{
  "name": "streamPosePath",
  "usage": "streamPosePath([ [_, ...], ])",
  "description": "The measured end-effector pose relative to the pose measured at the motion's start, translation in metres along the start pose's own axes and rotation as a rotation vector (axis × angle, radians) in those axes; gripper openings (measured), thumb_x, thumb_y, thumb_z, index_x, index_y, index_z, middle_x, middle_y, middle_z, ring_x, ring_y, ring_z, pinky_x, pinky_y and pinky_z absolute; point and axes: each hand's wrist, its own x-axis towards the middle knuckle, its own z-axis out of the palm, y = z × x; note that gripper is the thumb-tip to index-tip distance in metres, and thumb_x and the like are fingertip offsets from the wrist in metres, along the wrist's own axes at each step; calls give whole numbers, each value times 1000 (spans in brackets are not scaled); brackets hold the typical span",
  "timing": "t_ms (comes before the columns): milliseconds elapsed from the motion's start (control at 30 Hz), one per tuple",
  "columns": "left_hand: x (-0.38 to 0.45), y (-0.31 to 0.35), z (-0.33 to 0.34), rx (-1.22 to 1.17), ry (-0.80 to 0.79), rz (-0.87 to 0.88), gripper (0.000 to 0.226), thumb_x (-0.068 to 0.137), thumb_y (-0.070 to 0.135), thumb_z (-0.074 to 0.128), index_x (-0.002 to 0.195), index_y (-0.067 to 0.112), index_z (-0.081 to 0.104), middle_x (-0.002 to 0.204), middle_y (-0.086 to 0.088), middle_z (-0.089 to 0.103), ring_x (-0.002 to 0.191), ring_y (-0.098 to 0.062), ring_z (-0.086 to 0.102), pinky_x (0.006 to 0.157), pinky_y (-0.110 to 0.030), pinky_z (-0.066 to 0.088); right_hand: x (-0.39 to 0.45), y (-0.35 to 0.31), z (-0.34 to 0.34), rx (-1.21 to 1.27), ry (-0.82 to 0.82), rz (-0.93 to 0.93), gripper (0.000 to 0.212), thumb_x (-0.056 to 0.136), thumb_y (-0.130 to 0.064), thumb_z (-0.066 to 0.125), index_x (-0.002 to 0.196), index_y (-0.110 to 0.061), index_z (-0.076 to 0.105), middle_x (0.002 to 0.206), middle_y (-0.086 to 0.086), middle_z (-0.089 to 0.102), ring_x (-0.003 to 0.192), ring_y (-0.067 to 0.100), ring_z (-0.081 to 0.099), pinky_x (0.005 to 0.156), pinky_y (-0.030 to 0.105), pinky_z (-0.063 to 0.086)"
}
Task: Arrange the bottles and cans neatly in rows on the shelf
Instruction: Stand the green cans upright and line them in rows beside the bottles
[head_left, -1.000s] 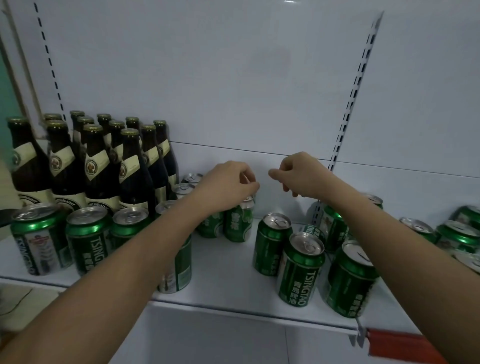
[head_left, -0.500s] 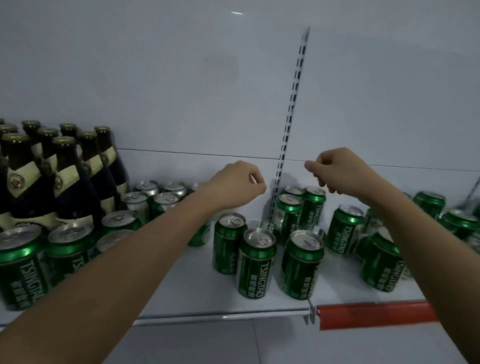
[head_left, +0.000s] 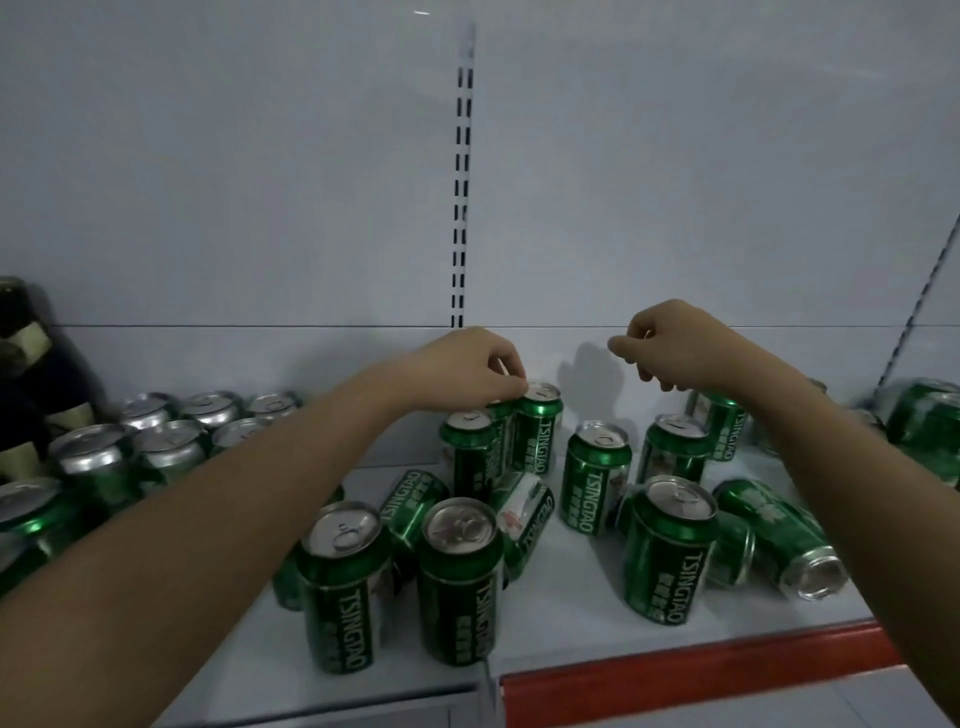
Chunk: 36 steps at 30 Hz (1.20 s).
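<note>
Green Tsingtao cans crowd the white shelf (head_left: 569, 592). Several stand upright, among them one at the front (head_left: 460, 582) and another right of it (head_left: 667, 556). Others lie on their sides, such as a can in the middle (head_left: 524, 514) and a can at the right (head_left: 779, 540). My left hand (head_left: 467, 369) is curled, its fingertips right at the top rim of an upright back can (head_left: 537, 434); no grip on it shows. My right hand (head_left: 675, 348) hovers curled above the back cans and holds nothing. Dark bottles (head_left: 31, 374) stand at the far left.
Tidy rows of cans (head_left: 166, 447) fill the left part of the shelf beside the bottles. More cans (head_left: 924, 415) lie heaped at the far right. A slotted upright (head_left: 462, 208) runs up the white back wall. A red strip (head_left: 701, 667) edges the shelf front.
The view has swung right, so the bottles slid almost out at the left. Both curled hands moved right with it, and my left hand came down to a back can's rim.
</note>
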Motion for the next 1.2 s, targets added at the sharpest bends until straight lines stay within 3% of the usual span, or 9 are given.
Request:
streamPosePath([
  [100, 6, 27, 6, 38, -51, 42, 18, 93, 42, 63, 105, 29, 68, 100, 12, 67, 89, -8, 65, 85, -34, 55, -2, 26, -10, 56, 14, -25, 28, 97, -32, 57, 82, -10, 65, 72, 4, 69, 60, 20, 61, 56, 28, 46],
  [333, -5, 83, 47, 106, 129, 110, 19, 95, 48, 55, 110, 39, 61, 101, 21, 61, 91, -1, 59, 88, -36, 53, -31, 87, -3, 335, 285, -122, 19, 98, -24, 57, 86, -10, 63, 80, 1, 68, 68, 11, 60, 64, 28, 48],
  [533, 3, 124, 108, 118, 165, 161, 23, 96, 48, 53, 114, 36, 61, 107, 16, 61, 96, -4, 54, 87, -32, 49, -64, 137, 10, 354, 233, -108, 17, 98, -25, 59, 83, -18, 62, 72, -5, 59, 58, 1, 50, 56, 13, 40],
  [767, -20, 163, 177, -343, 288, 149, 26, 97, 24, 58, 122, 27, 61, 113, 13, 60, 100, -3, 57, 93, -26, 50, -116, 140, 26, 236, -43, -134, 10, 92, -23, 57, 100, -21, 64, 92, -4, 68, 83, 12, 65, 77, 39, 55],
  [867, -42, 163, 218, -459, 191, 41, 48, 100, 28, 53, 147, 28, 41, 141, 16, 42, 125, 1, 44, 103, -14, 35, -127, 142, 31, 150, -13, -127, 16, 94, -17, 62, 110, -18, 66, 107, -1, 66, 96, 14, 62, 86, 32, 52],
  [967, -52, 160, 252, -429, 157, -7, 63, 101, 30, 51, 156, 26, 22, 157, 14, 19, 146, -9, 21, 120, -30, 24, -130, 154, 38, 76, 130, -70, 25, 94, -25, 64, 118, -19, 64, 117, 0, 61, 111, 17, 55, 89, 27, 43],
  [1033, -55, 167, 262, -403, 160, -28, 64, 102, 27, 48, 158, 25, 17, 160, 14, 12, 148, -9, 12, 122, -27, 16, -134, 163, 44, 66, 131, 31, 36, 93, -33, 65, 126, -21, 59, 123, 3, 56, 112, 22, 54, 89, 32, 45],
  [1100, -51, 175, 269, -428, 173, -37, 60, 103, 24, 47, 157, 25, 20, 158, 14, 17, 145, -8, 22, 118, -22, 21, -137, 173, 52, 69, 83, 99, 48, 91, -34, 67, 136, -23, 52, 129, 7, 50, 115, 27, 52, 90, 34, 44],
  [1200, -35, 190, 282, -549, 116, -85, 61, 102, 27, 46, 157, 27, 20, 157, 11, 25, 139, -7, 36, 114, -29, 36, -137, 190, 57, 173, 46, 122, 57, 91, -27, 66, 143, -26, 43, 128, 6, 47, 108, 23, 53, 84, 32, 42],
])
